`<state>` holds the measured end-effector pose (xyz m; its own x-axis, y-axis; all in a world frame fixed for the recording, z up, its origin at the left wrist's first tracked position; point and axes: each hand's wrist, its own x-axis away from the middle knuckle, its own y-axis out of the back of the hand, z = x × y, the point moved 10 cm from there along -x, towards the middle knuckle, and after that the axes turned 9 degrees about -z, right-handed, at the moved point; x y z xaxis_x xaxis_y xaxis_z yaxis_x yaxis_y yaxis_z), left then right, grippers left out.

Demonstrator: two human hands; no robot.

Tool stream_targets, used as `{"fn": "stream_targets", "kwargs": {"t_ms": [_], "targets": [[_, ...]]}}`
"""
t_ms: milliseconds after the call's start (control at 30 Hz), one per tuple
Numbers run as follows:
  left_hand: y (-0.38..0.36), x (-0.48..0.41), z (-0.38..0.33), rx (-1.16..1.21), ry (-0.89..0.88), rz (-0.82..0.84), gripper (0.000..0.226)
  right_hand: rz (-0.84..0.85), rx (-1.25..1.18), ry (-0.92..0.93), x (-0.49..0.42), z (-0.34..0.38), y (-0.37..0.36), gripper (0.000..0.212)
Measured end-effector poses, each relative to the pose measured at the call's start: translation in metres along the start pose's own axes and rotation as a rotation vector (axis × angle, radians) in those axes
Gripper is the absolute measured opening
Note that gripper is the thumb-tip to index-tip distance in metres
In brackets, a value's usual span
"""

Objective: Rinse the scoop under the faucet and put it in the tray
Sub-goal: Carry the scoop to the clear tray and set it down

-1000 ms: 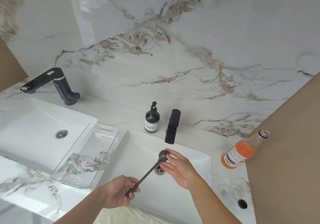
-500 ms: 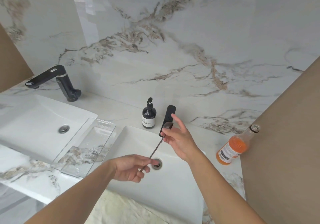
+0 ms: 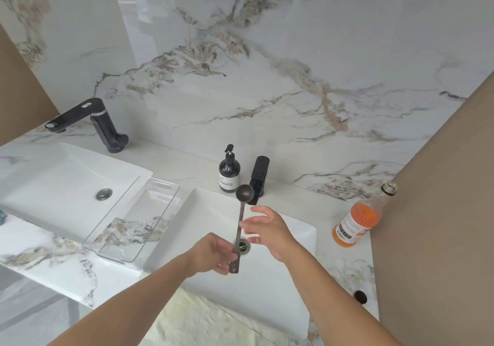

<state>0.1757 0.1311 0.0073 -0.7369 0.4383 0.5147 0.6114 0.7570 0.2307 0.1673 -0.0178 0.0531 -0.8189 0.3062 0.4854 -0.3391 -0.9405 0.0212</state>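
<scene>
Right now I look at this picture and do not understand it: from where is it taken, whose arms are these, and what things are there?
There is no machine here. A person wears a wide-angle camera on the head, so you look forward and down at their own two bare arms over a bathroom counter.

The left hand grips the lower end of a long dark scoop, whose round bowl points up, near the black faucet. The right hand is open beside the handle; whether it touches it, I cannot tell. I see no water running.

Below lies a white sink. To its left a clear tray rests on the marble counter, then a second sink with its own faucet. A dark soap bottle stands by the near faucet, and an uncapped bottle of orange liquid stands on the right.
</scene>
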Motion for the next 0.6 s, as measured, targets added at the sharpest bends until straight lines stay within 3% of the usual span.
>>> {"fn": "stream_targets", "kwargs": {"t_ms": [167, 267, 367, 433, 533, 600], "targets": [[0.021, 0.002, 0.013, 0.021, -0.002, -0.100, 0.011, -0.042, 0.219, -0.075, 0.002, -0.024, -0.004, 0.073], [0.033, 0.008, 0.023, 0.018, 0.015, -0.144, 0.016, 0.044, 0.135, -0.126, 0.001, -0.031, -0.019, 0.097], [0.043, 0.013, 0.032, 0.010, 0.039, -0.148, 0.021, 0.079, 0.133, -0.164, 0.002, -0.035, -0.032, 0.105], [0.049, 0.015, 0.035, 0.003, 0.047, -0.149, 0.021, 0.099, 0.146, -0.162, 0.001, -0.038, -0.042, 0.092], [0.059, 0.015, 0.038, -0.012, 0.045, -0.140, 0.021, 0.199, 0.122, -0.136, 0.001, -0.040, -0.071, 0.053], [0.065, 0.014, 0.041, -0.029, 0.048, -0.107, 0.017, 0.169, 0.127, -0.074, -0.003, -0.036, -0.085, 0.031]]}}
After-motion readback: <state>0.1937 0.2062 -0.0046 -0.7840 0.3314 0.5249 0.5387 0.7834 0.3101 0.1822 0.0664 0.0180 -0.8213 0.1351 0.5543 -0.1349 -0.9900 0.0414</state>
